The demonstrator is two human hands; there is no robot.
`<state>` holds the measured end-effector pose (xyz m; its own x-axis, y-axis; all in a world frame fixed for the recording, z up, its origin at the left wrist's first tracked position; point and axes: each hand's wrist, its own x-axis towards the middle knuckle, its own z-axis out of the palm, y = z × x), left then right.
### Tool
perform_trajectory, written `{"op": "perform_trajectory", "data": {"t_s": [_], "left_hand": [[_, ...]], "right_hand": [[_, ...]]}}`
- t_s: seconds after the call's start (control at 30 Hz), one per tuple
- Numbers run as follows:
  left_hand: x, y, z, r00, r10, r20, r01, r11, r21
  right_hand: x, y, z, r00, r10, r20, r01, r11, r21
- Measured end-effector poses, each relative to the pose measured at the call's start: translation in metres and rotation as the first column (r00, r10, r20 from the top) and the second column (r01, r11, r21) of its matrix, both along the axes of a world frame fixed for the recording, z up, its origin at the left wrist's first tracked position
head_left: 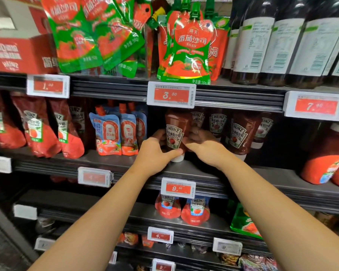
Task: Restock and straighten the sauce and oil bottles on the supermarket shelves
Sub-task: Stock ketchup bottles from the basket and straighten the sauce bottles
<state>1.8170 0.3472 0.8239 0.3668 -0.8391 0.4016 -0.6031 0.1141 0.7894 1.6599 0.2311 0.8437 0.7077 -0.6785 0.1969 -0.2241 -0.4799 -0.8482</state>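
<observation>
A Heinz ketchup bottle stands cap-down on the middle shelf, its white cap at the front. My left hand grips it from the left, thumb across the base near the cap. My right hand grips it from the right, fingers curled round its side. More Heinz ketchup bottles stand in a row just to the right and behind.
Blue ketchup pouches and red Heinz pouches fill the same shelf to the left. Green-red pouches and dark bottles sit on the shelf above. Price tags line the shelf edges. Large red jars stand far right.
</observation>
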Motion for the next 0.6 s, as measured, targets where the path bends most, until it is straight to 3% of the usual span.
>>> {"op": "perform_trajectory", "data": {"t_s": [0.1, 0.23, 0.37, 0.6], "left_hand": [[0.0, -0.002, -0.002, 0.983, 0.145, 0.112, -0.139, 0.988, -0.061], [0.0, -0.01, 0.0, 0.974, 0.19, 0.127, -0.181, 0.981, -0.075], [0.002, -0.021, 0.007, 0.959, 0.239, 0.155, -0.236, 0.971, -0.042], [0.001, -0.031, 0.01, 0.935, 0.269, 0.23, -0.291, 0.954, 0.067]], "right_hand": [[0.012, 0.007, -0.009, 0.992, -0.123, 0.036, 0.126, 0.986, -0.105], [0.032, 0.011, -0.011, 0.971, -0.239, 0.026, 0.24, 0.957, -0.163], [0.049, 0.006, 0.0, 0.962, -0.265, -0.069, 0.242, 0.941, -0.235], [0.055, 0.001, 0.002, 0.956, -0.28, -0.089, 0.254, 0.939, -0.232]]}}
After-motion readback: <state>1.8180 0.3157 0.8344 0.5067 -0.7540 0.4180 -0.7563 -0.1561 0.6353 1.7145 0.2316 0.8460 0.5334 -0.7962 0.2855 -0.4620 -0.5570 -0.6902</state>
